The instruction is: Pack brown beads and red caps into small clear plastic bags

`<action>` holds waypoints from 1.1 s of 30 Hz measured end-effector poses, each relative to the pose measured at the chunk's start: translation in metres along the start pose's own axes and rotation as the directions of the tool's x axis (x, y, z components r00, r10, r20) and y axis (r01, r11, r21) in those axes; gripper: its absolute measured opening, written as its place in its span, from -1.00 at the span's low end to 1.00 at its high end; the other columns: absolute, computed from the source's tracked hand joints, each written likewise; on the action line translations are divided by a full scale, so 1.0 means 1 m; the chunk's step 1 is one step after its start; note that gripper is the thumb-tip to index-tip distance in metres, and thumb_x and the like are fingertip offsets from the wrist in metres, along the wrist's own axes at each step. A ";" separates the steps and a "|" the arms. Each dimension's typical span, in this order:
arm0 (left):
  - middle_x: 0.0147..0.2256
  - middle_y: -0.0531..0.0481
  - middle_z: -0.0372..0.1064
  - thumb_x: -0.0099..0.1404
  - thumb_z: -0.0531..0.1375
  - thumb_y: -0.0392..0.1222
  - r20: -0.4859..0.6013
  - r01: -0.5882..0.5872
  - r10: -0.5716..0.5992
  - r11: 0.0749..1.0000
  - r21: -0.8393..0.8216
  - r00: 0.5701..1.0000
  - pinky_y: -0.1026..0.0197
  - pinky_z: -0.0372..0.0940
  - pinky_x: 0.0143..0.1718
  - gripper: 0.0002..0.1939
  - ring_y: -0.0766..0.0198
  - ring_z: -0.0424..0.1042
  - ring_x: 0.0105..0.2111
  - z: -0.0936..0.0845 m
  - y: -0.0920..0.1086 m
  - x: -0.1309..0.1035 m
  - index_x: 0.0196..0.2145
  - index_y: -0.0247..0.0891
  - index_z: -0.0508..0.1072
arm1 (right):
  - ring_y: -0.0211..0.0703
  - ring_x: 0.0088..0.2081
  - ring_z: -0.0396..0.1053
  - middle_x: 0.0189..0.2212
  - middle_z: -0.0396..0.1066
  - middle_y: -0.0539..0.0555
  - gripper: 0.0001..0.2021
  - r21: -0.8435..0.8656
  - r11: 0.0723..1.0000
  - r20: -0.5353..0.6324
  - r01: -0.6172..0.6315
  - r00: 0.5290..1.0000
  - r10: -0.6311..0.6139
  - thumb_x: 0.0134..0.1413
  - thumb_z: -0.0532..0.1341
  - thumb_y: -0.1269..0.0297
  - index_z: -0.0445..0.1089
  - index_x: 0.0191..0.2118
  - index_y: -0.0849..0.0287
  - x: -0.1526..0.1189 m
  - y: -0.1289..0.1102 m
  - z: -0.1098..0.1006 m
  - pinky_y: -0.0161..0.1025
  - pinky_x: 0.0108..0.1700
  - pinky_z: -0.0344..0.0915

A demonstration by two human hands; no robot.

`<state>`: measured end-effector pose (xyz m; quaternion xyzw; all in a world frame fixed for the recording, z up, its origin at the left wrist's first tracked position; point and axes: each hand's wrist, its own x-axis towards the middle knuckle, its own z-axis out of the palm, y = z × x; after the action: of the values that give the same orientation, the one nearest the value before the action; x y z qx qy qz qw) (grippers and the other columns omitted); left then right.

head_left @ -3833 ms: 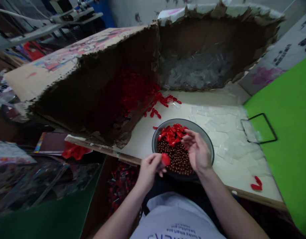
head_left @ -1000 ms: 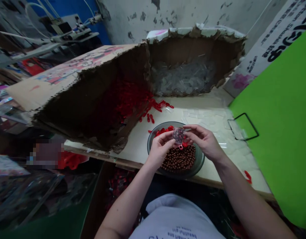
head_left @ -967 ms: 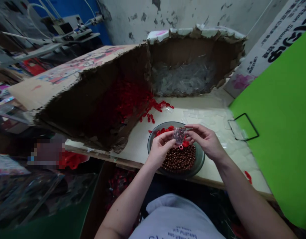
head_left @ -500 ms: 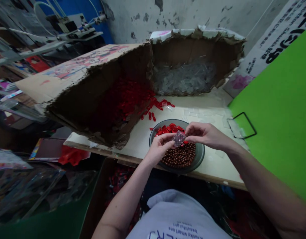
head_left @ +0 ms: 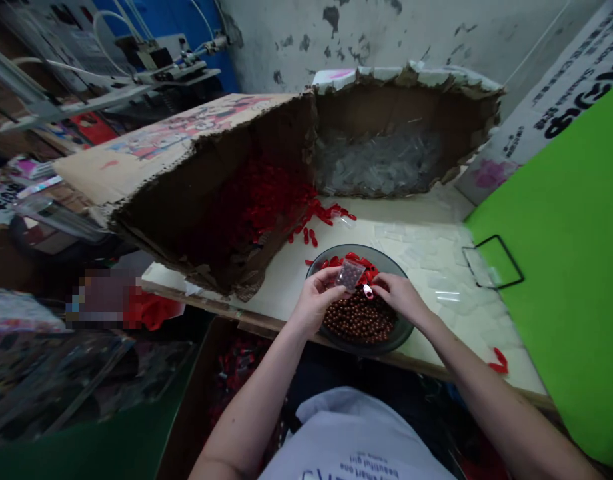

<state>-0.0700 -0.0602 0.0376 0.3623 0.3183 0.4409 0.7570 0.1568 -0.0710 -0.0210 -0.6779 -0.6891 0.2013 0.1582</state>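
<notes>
My left hand (head_left: 310,301) pinches a small clear square packet (head_left: 351,274) with dark round beads showing through it. Just right of it, my right hand (head_left: 399,293) has its fingertips closed on a small red plastic piece (head_left: 368,291) with a bright glint on it. Both hands are over a grey bowl (head_left: 405,330) at the table's front edge. Brown round beads (head_left: 359,323) fill the near part of the bowl. More red pieces (head_left: 352,257) lie in its far part, partly hidden by the packet and fingers.
A torn-open cardboard box (head_left: 156,160) holds a heap of red pieces (head_left: 266,197), some spilled onto the white table (head_left: 281,287). Beside it, another box (head_left: 406,100) contains clear plastic pieces (head_left: 381,160). A green panel (head_left: 561,267) and black wire frame (head_left: 506,263) stand at right.
My right hand has drawn slightly down and away from the packet, and the red piece at its fingertips now shows. The packet has tipped a little more upright. The whole view has shifted slightly.
</notes>
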 end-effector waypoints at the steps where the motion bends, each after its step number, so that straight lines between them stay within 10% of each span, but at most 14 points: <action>1: -0.27 -0.06 0.49 -0.02 0.37 -0.26 -0.021 0.003 -0.003 1.000 -0.005 1.000 0.21 0.39 -0.24 -0.63 0.28 0.48 -0.33 -0.003 0.000 -0.002 -0.21 -0.32 0.47 | -0.08 -0.30 0.41 -0.34 0.49 0.11 -0.86 -0.006 1.000 -0.016 -0.019 1.000 0.019 0.10 0.14 0.30 0.44 -0.30 0.17 0.002 0.001 0.004 -0.21 -0.20 0.23; 12: -0.28 -0.03 0.50 0.07 0.33 -0.12 -0.157 0.029 -0.022 0.999 0.046 0.987 0.21 0.39 -0.25 -0.65 0.21 0.52 -0.28 -0.031 -0.027 -0.008 -0.26 -0.26 0.31 | 0.01 -0.30 0.42 -0.31 0.46 0.17 -0.76 -0.101 0.981 -0.073 -0.167 0.984 0.160 0.01 0.24 0.18 0.41 -0.20 0.15 -0.004 -0.001 0.030 -0.16 -0.24 0.25; 22: -0.32 -0.01 0.48 0.11 0.32 -0.10 -0.096 0.077 -0.069 0.993 0.089 0.993 0.23 0.37 -0.26 -0.66 0.25 0.51 -0.30 -0.032 -0.046 0.003 -0.22 -0.27 0.33 | -0.15 -0.40 0.38 -0.25 0.42 0.15 -0.77 0.232 0.960 -0.080 -0.154 0.981 0.177 0.07 0.16 0.18 0.44 -0.23 0.17 -0.006 0.009 0.018 -0.12 -0.17 0.33; 28: -0.29 -0.03 0.49 0.11 0.31 -0.07 -0.093 0.092 -0.083 0.990 0.106 0.992 0.24 0.37 -0.25 -0.65 0.26 0.50 -0.31 -0.031 -0.048 0.005 -0.21 -0.27 0.36 | -0.26 -0.49 0.40 -0.41 0.43 -0.01 -0.68 0.780 0.516 0.229 -0.353 0.929 0.289 0.01 0.24 0.06 0.35 -0.15 0.12 -0.012 0.002 0.008 -0.34 -0.51 0.32; 33: -0.31 -0.02 0.48 0.13 0.29 -0.09 -0.077 0.102 -0.087 0.969 0.225 0.993 0.26 0.36 -0.29 -0.69 0.29 0.47 -0.34 -0.023 -0.049 0.006 -0.21 -0.28 0.40 | -0.36 -0.54 0.35 -0.37 0.44 -0.03 -0.67 0.904 0.119 0.373 -0.410 0.895 0.243 -0.05 0.33 0.14 0.35 -0.13 0.04 -0.018 -0.014 -0.004 -0.39 -0.53 0.29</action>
<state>-0.0646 -0.0658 -0.0158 0.4163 0.4089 0.3766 0.7195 0.1472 -0.0892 -0.0092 -0.5436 -0.2495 0.6613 0.4527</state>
